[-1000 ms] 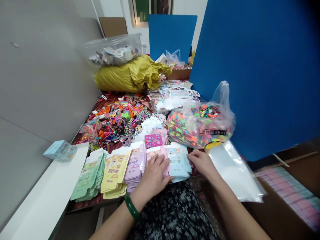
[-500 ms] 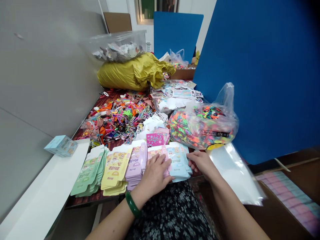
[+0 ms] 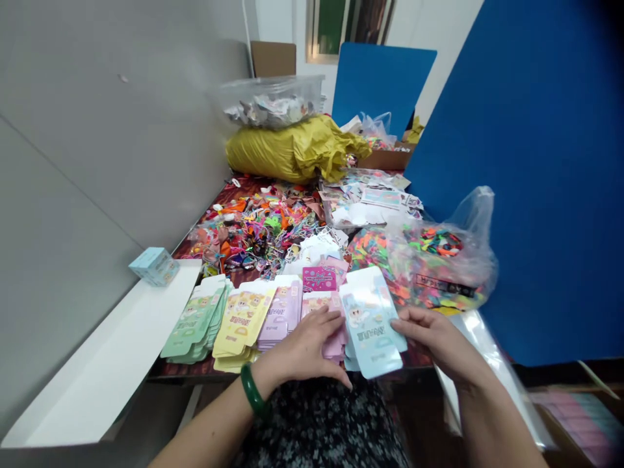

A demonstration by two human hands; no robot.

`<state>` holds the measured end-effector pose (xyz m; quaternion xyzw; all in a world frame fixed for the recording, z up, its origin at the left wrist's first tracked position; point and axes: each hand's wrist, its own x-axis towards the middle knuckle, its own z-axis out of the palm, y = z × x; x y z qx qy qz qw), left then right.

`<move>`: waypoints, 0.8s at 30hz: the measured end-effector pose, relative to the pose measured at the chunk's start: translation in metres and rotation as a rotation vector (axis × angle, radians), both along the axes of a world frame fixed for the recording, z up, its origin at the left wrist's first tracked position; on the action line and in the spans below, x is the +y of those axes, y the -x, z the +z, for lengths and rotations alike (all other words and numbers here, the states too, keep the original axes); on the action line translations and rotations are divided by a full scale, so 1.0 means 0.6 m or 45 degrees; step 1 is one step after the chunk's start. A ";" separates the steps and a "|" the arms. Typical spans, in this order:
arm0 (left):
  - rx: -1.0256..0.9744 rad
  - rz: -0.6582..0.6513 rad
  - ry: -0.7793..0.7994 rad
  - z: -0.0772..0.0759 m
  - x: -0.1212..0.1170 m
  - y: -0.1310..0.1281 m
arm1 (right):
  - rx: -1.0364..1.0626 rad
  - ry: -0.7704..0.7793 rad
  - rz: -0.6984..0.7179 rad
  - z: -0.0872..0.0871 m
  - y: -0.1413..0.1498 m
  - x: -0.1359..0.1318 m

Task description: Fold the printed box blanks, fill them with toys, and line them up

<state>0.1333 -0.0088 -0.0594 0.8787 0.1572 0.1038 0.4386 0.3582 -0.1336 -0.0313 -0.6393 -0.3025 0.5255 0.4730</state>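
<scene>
My right hand (image 3: 431,335) pinches the right edge of a flat light-blue printed box (image 3: 373,328), which is tilted and raised above the blue stack. My left hand (image 3: 312,348), a green bangle on its wrist, lies over the pink stack (image 3: 336,341) with fingers spread and the thumb pointing toward the blue box. Further left, in a row along the table edge, are stacks of flat folded boxes in purple (image 3: 279,315), yellow (image 3: 241,322) and green (image 3: 195,322). A magenta card (image 3: 319,279) lies just behind the pink stack.
Mixed small trinkets (image 3: 263,224) are heaped behind the stacks. A clear bag of colourful pieces (image 3: 433,266) sits at right, beside a blue panel (image 3: 546,195). At left, an assembled blue box (image 3: 155,265) stands on a white tray (image 3: 97,370). A yellow sack (image 3: 287,153) lies behind.
My right hand has lifted a light-blue box off its stack and tilted it. My left hand has stayed over the pink stack, its thumb now further out. The whole view has shifted.
</scene>
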 end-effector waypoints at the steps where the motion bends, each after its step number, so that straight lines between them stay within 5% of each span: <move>1: -0.093 -0.045 0.208 0.010 0.003 0.003 | -0.009 -0.024 -0.021 0.004 0.011 0.002; 5: -0.322 -0.171 1.216 0.029 -0.002 0.014 | -0.084 -0.011 0.215 0.010 0.071 0.020; 8: -0.405 -0.191 1.568 0.024 -0.016 0.025 | -0.216 -0.146 0.354 0.010 0.107 0.034; 14: -0.633 0.022 1.683 0.016 -0.034 0.060 | -0.698 -0.415 0.070 0.005 0.118 0.037; 19: -0.591 0.213 1.619 0.004 -0.042 0.059 | -0.412 -0.771 0.010 -0.007 0.143 0.036; 24: -0.595 0.486 1.567 0.002 -0.048 0.038 | -0.320 -0.779 -0.024 -0.030 0.181 0.041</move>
